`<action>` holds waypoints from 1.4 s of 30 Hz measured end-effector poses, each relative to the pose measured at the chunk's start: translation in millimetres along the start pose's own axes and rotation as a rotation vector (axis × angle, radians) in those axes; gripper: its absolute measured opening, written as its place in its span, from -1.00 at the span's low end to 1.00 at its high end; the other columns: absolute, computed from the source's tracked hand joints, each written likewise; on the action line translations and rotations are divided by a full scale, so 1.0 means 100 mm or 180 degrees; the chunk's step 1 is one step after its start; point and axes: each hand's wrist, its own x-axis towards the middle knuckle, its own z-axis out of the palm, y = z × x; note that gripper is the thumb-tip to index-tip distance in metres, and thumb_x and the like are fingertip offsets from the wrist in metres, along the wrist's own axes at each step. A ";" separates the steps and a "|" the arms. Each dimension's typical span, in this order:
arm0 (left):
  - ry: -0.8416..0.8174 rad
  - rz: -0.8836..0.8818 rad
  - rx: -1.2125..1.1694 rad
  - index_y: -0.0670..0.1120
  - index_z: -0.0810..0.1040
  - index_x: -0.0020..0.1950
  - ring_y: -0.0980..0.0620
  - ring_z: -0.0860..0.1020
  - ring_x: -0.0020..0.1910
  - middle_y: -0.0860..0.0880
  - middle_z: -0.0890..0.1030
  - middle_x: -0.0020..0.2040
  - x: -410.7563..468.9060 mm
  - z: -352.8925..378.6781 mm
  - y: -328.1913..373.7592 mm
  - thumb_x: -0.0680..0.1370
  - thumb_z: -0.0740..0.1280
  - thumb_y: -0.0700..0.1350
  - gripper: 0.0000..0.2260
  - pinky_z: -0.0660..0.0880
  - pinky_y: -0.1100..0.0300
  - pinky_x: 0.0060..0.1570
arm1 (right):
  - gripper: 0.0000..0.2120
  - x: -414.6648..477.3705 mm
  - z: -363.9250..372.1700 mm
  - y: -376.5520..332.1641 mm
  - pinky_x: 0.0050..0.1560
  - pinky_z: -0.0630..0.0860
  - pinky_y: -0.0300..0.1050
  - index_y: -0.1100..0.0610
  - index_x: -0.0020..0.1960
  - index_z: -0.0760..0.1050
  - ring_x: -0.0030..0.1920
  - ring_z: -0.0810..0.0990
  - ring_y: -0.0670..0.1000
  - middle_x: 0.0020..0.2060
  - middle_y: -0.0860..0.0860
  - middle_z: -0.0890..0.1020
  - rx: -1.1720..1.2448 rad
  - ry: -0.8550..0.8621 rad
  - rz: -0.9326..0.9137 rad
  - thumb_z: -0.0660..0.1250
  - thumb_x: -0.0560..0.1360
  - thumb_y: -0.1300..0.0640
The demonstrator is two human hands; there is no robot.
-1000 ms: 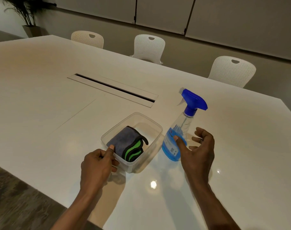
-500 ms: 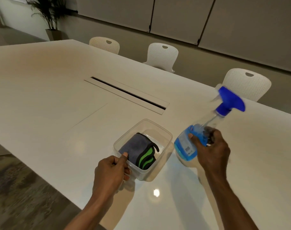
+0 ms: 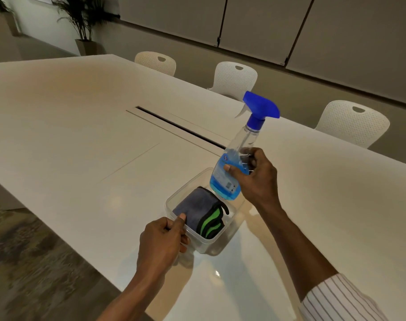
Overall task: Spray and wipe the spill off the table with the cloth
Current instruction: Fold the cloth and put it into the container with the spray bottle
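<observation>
Spray bottle (image 3: 236,151) in right hand (image 3: 257,179)

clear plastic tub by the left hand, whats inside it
A folded grey cloth with green and black edging lies inside the clear plastic tub. The clear spray bottle of blue liquid hides its far corner.

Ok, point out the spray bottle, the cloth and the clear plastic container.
spray bottle (image 3: 242,142), head view, on its clear upper body.
cloth (image 3: 195,205), head view, on its grey folded face.
clear plastic container (image 3: 217,243), head view, on its near right wall.
</observation>
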 end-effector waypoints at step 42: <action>0.0025 0.0202 0.0208 -0.07 0.71 -0.21 -0.02 0.71 -0.40 0.01 0.76 -0.36 -0.03 -0.03 -0.04 0.66 0.37 0.27 -0.54 0.63 0.08 -0.40 | -0.40 -0.15 0.38 0.26 0.18 0.71 0.03 0.15 0.34 0.49 0.12 0.61 -0.02 0.21 0.09 0.67 -0.0291 -0.0161 0.0114 0.65 0.42 0.01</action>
